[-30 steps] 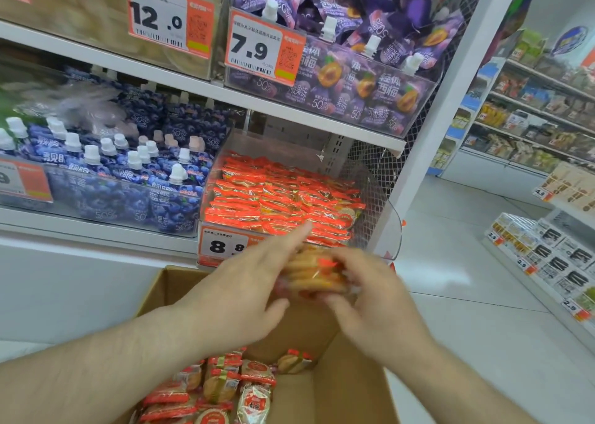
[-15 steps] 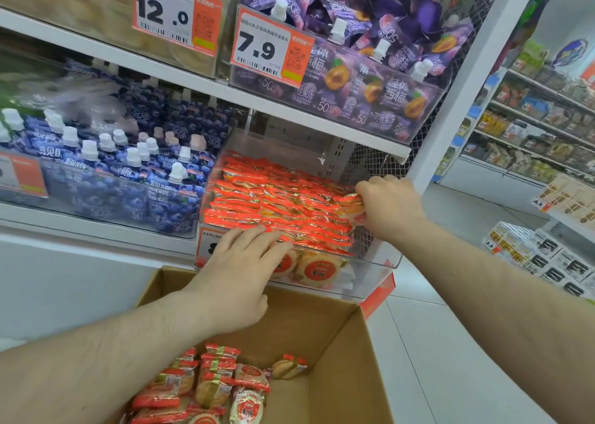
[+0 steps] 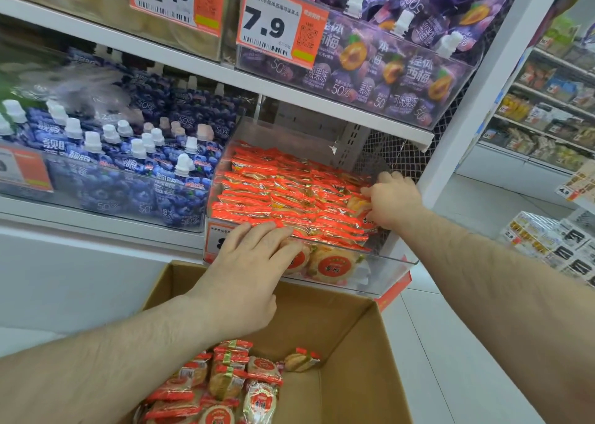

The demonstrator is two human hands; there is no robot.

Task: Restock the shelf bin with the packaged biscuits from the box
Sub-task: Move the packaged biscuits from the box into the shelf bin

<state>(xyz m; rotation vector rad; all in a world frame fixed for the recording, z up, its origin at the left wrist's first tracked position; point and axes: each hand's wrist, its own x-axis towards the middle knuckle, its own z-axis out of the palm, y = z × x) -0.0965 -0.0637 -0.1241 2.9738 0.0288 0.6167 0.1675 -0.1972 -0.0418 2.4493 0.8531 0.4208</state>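
Where the view begins, at the bottom edge, the open cardboard box (image 3: 341,336) holds a loose heap of packaged biscuits (image 3: 231,388) in its left corner, with one packet lying apart toward the middle of the floor. Above the box's far rim the left hand (image 3: 248,272) lies flat, its fingers (image 3: 270,233) straight and slightly spread, pressing on the front row of orange packets at the front lip of the clear shelf bin (image 3: 380,272); it grasps nothing. Further in, at the bin's right side, the right hand (image 3: 392,198) has its fingers curled down around a biscuit packet (image 3: 360,208), holding it against the packets already stacked there. The bin is nearly full of orange-wrapped packets standing in rows, and two round biscuits show through its clear front wall. Left of it sits a bin of blue spouted pouches (image 3: 135,166); on the white shelf (image 3: 193,59) above stand purple pouches (image 3: 402,66) behind a price tag (image 3: 280,27) reading 7.9. Beyond the white upright to the right, pale floor tiles lead to further stocked shelves (image 3: 547,117).
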